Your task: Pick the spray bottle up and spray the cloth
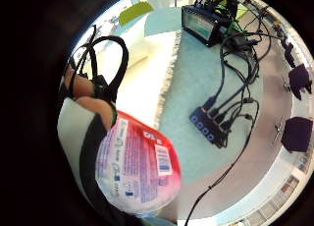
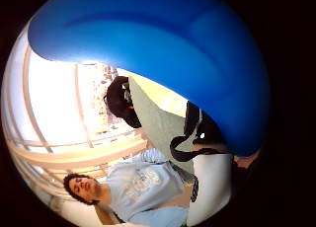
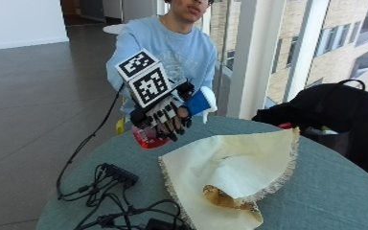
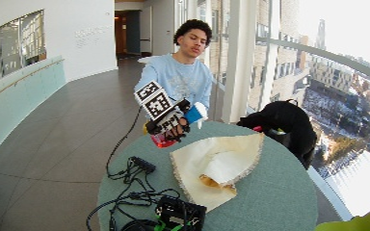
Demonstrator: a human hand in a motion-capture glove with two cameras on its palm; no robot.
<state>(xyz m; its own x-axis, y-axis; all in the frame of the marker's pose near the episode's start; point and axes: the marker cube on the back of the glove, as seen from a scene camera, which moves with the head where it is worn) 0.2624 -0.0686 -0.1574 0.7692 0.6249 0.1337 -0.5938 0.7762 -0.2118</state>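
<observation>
Round teal tabletop (image 3: 337,191) beside tall windows, seen from across it. Nearest the camera: a tangle of black cables (image 3: 117,211) and a small hub (image 3: 119,174), off to one side of the cloth (image 3: 235,167). Cream, fringed, spread over the middle of the tabletop, one corner folded back on itself at the near edge. Beyond the cloth and above its far corner: right hand (image 3: 166,114), gloved, raised clear of the tabletop, fingers (image 3: 171,125) curled round the bottle (image 3: 151,136). Held tilted, blue-and-white spray head (image 3: 201,101) uppermost and turned toward the cloth, red base hanging just over the tabletop edge. In the little-finger-side palm view, pink labelled body close against the palm, with the cloth lying on the tabletop beyond. In the thumb-side view, blue head filling most of the frame. Farther back, a black bag (image 3: 337,115) at the rim, well apart from the cloth on the window side.

Pick-up apparently done; bottle lifted, spraying seemingly not begun, no mist or wet patch to be seen. Cannot tell whether any finger sits on the trigger. Next, likely: aim the nozzle down at the open middle of the cloth, bring it nearer, squeeze. Worth minding: a nozzle pointing past the cloth toward the cables.
</observation>
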